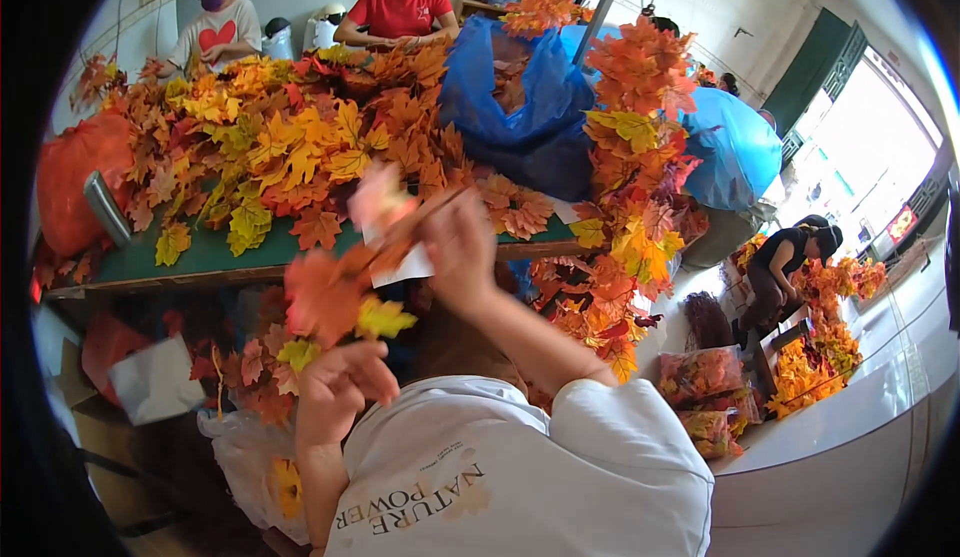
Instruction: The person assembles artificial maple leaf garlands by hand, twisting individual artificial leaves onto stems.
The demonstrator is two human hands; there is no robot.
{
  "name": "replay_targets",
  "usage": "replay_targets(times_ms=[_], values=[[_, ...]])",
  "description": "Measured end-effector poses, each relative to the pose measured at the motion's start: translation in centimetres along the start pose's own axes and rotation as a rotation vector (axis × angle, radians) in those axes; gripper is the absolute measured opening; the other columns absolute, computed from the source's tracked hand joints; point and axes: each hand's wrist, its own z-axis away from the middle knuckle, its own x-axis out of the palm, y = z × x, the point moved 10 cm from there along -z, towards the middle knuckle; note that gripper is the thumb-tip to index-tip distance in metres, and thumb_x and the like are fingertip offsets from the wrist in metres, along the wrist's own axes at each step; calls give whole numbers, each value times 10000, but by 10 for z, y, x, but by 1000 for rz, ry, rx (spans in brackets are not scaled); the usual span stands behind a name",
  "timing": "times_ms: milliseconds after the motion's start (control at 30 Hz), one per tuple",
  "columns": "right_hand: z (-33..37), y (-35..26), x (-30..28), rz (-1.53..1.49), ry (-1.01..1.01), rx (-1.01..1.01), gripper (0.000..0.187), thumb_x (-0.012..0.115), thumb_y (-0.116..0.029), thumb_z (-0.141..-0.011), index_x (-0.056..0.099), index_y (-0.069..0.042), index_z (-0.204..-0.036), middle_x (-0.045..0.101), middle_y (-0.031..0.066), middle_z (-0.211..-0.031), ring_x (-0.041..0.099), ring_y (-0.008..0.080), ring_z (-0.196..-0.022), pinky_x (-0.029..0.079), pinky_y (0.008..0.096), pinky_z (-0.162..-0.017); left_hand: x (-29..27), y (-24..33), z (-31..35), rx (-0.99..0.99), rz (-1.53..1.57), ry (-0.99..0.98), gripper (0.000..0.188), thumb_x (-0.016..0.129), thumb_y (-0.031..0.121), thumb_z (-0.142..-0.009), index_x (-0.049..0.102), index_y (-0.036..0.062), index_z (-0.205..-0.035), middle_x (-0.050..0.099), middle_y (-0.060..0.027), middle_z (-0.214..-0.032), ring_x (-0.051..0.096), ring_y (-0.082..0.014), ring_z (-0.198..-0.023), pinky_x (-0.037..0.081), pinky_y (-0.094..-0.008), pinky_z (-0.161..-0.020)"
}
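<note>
My right hand (pixel 458 255), blurred by motion, is raised at the table's near edge. It is closed on the stem end of a spray of artificial maple leaves (pixel 325 292), red-orange with yellow-green ones, which slants down to the left. A small white paper piece (pixel 405 267) shows beside that stem; whether it is attached, I cannot tell. Just under the spray's lower leaves, my left hand (pixel 345 387) has loosely bent fingers that stand apart, with nothing visible between them. Pinkish leaves smear above the right hand.
A heap of orange and yellow leaves (pixel 300 147) covers much of the green table (pixel 200 254). Behind it stands a blue plastic bag (pixel 520 147); an orange bag (pixel 85 182) sits left. A leaf garland (pixel 640 227) hangs at right. Co-workers sit across the table and far right.
</note>
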Motion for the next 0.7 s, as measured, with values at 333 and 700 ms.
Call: replay_targets(times_ms=[333, 700], values=[[-127, -88, -358, -278, 826, -302, 128, 482, -173, -913, 533, -71, -857, 309, -39, -586, 302, 60, -483, 264, 223, -417, -4, 83, 7, 526, -417, -84, 442, 682, 253, -792, 555, -20, -1115, 584, -166, -998, 614, -218, -794, 496, -296, -669], [-356, 86, -350, 969, 227, -153, 211, 547, -242, -834, 720, -132, -881, 664, 118, -728, 623, 179, -646, 484, 313, -625, -50, -185, -53, -104, -979, -128, 982, 809, 243, -631, 234, -8, -1386, 443, -213, -1269, 429, -342, -1192, 334, -395, -1014]])
